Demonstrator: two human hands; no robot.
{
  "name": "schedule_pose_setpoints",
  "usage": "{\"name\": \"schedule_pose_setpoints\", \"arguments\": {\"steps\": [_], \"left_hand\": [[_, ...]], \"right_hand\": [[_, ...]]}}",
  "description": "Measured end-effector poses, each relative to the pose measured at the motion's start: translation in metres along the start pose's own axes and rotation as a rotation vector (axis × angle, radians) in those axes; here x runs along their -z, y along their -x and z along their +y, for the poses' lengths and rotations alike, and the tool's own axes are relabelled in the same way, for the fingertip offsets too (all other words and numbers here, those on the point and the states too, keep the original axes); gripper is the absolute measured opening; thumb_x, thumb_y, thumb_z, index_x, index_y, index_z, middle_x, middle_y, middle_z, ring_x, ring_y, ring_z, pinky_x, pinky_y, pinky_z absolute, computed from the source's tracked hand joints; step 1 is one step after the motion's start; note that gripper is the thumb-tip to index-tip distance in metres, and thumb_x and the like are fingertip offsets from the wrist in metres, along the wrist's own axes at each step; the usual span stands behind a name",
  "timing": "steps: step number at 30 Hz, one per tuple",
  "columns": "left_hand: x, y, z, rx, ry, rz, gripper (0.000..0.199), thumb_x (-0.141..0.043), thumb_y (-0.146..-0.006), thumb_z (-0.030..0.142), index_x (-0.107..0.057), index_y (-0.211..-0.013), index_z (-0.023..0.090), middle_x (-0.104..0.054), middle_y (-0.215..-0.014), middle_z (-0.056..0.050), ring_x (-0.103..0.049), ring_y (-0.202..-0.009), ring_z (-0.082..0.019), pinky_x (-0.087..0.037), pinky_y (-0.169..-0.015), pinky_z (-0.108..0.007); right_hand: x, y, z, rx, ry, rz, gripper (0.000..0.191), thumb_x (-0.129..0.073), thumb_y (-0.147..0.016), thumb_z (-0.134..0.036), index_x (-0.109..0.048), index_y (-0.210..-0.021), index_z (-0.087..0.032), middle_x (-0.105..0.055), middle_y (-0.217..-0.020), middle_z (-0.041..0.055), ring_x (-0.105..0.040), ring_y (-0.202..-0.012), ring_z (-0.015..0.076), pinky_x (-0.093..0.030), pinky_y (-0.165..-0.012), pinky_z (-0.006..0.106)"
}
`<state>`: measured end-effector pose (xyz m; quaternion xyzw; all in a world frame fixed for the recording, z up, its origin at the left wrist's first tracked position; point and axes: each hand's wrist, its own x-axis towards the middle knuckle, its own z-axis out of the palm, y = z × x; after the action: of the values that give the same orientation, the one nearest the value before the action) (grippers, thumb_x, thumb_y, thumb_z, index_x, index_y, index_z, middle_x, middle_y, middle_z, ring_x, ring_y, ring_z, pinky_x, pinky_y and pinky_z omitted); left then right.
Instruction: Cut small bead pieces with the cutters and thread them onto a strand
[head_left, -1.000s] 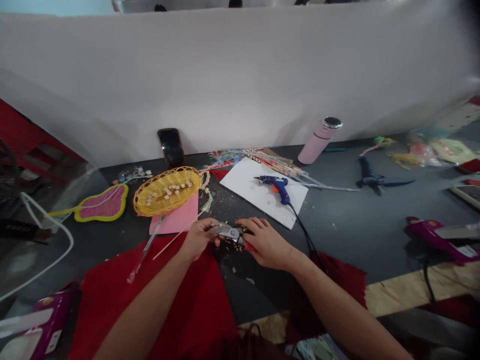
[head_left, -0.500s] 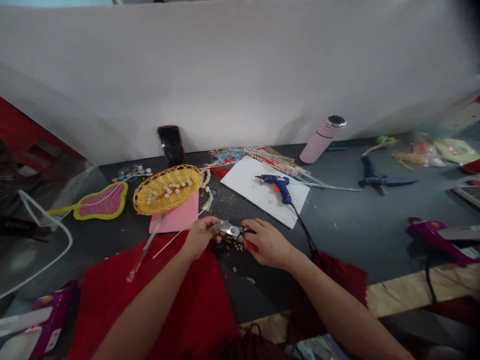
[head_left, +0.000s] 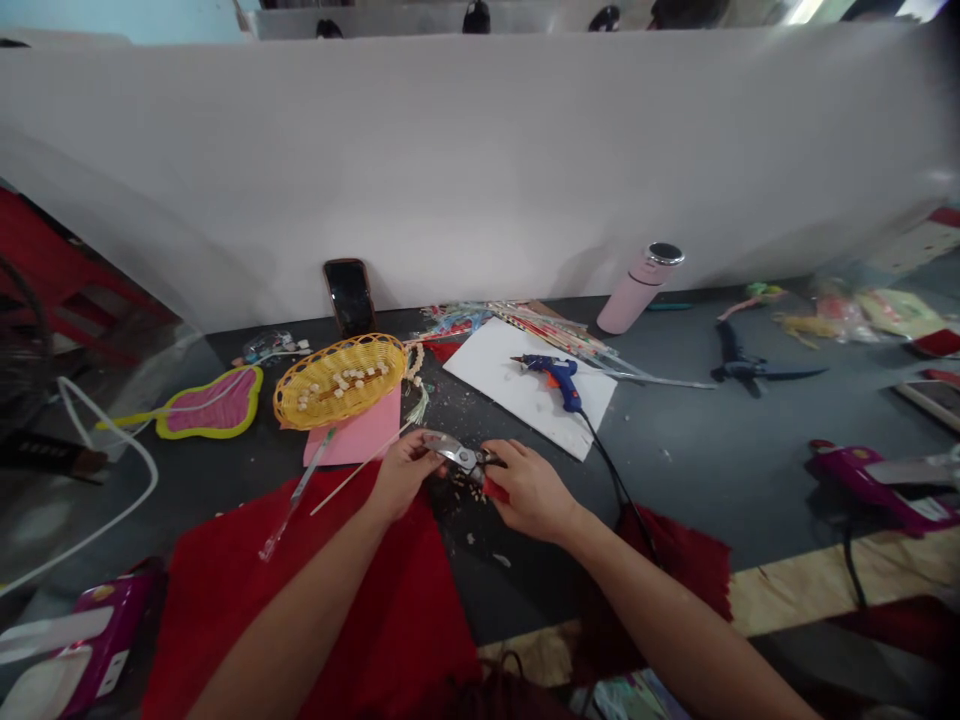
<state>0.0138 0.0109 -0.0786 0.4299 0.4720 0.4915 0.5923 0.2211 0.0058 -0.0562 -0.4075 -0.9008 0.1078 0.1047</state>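
Observation:
My right hand (head_left: 526,487) is closed around the red handles of metal cutting shears (head_left: 466,458), whose blades point left toward my other hand. My left hand (head_left: 403,472) pinches a thin pale stick (head_left: 352,482) that slants down to the left; its upper end lies at the fingers by the blades. Several small pale pieces (head_left: 466,493) are scattered on the dark table (head_left: 480,590) under the shears. A yellow woven basket (head_left: 330,400) with small light cubes stands to the left, partly on pink paper (head_left: 375,432).
A blue glue gun (head_left: 559,378) lies on a white board (head_left: 510,400). Behind are a pink bottle (head_left: 634,295), a phone (head_left: 350,297) and thin strips (head_left: 551,330). Red cloth (head_left: 300,600) covers the front left. Purple devices (head_left: 874,480) sit at both sides.
The view has tilted up slightly, showing more beyond the white partition. Both hands keep nearly the same place, with the shears still in the right one.

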Motion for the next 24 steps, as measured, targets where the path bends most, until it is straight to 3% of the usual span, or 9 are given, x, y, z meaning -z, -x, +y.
{"name": "schedule_pose_setpoints", "arguments": {"steps": [12,24], "left_hand": [[0.0010,-0.0006,-0.0012,0.017,0.032,0.008,0.006,-0.065,-0.065,0.014,-0.064,-0.071,0.014,-0.059,-0.055,0.003,-0.051,-0.048,-0.008,-0.037,-0.050,-0.019],[0.0035,-0.0002,-0.0042,0.036,0.041,-0.038,0.004,-0.065,-0.066,0.015,-0.062,-0.069,0.013,-0.062,-0.060,0.002,-0.052,-0.046,-0.007,-0.039,-0.048,-0.019]], "right_hand": [[0.0052,0.0014,0.0025,0.028,0.019,-0.004,0.012,-0.053,-0.076,-0.019,-0.062,-0.083,-0.020,-0.049,-0.128,0.0059,-0.048,-0.103,0.0241,-0.040,-0.083,0.037],[-0.0002,0.0009,0.0074,0.076,-0.032,0.028,0.009,-0.056,-0.069,-0.015,-0.062,-0.076,-0.019,-0.055,-0.113,0.0072,-0.051,-0.093,0.0206,-0.042,-0.084,0.033]]}}
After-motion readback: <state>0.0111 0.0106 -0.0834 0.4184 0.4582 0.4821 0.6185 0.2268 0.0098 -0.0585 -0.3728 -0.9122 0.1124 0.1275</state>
